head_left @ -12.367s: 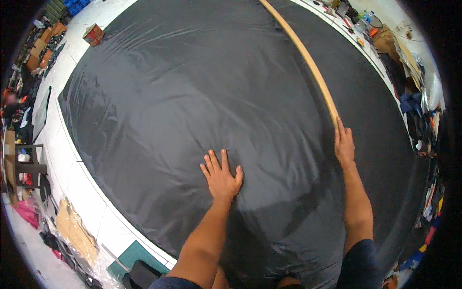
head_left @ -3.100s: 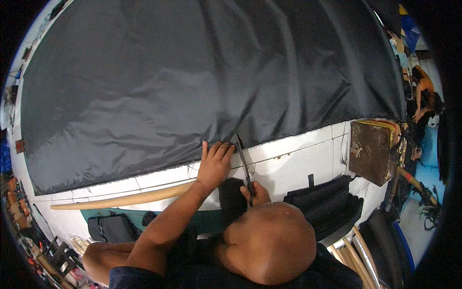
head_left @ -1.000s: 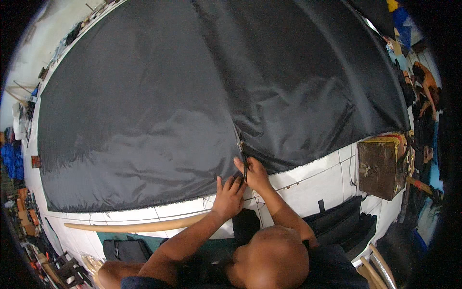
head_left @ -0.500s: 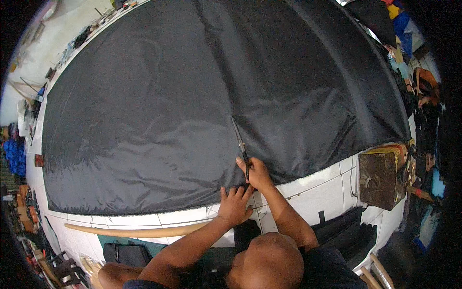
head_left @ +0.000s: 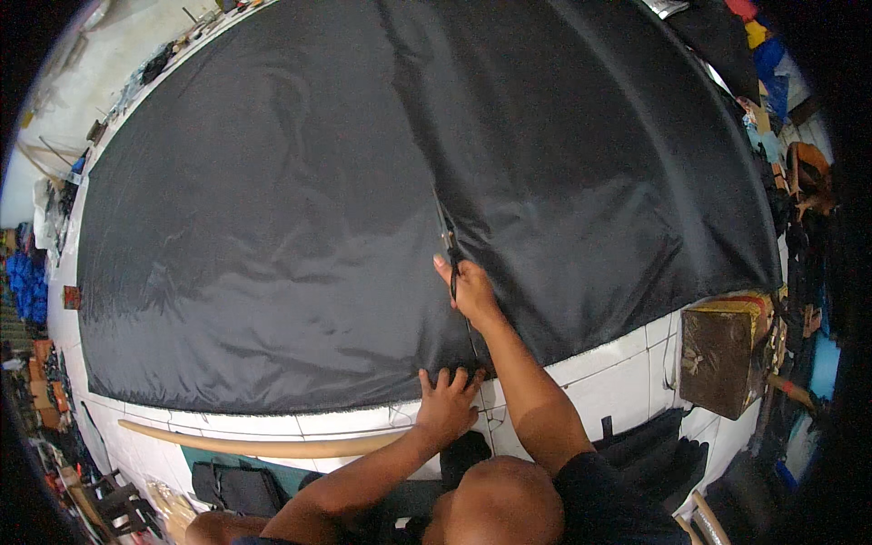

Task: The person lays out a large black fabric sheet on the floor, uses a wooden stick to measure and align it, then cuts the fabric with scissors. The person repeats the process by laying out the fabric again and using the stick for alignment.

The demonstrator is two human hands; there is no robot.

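A wide sheet of black fabric [head_left: 272, 182] lies spread over the white tiled surface, with creases and a long fold running away from me. My right hand [head_left: 472, 292] is closed around the dark handles of long scissors [head_left: 445, 232], whose blades point away along the fold. Behind the scissors, a thin slit runs back toward the near edge of the fabric. My left hand [head_left: 447, 404] rests at that near edge, left of the slit, fingers spread and pressing on the cloth.
A long curved wooden strip [head_left: 272, 448] lies on the white tiles near me. To the right stands a brown box [head_left: 722, 354]. Dark folded material [head_left: 649, 459] lies at the near right, and a black bag [head_left: 234, 488] at the near left. Assorted items line both sides.
My right hand and the scissors have moved farther away along the fold, and the slit behind them is longer. My left hand stays near the fabric's edge.
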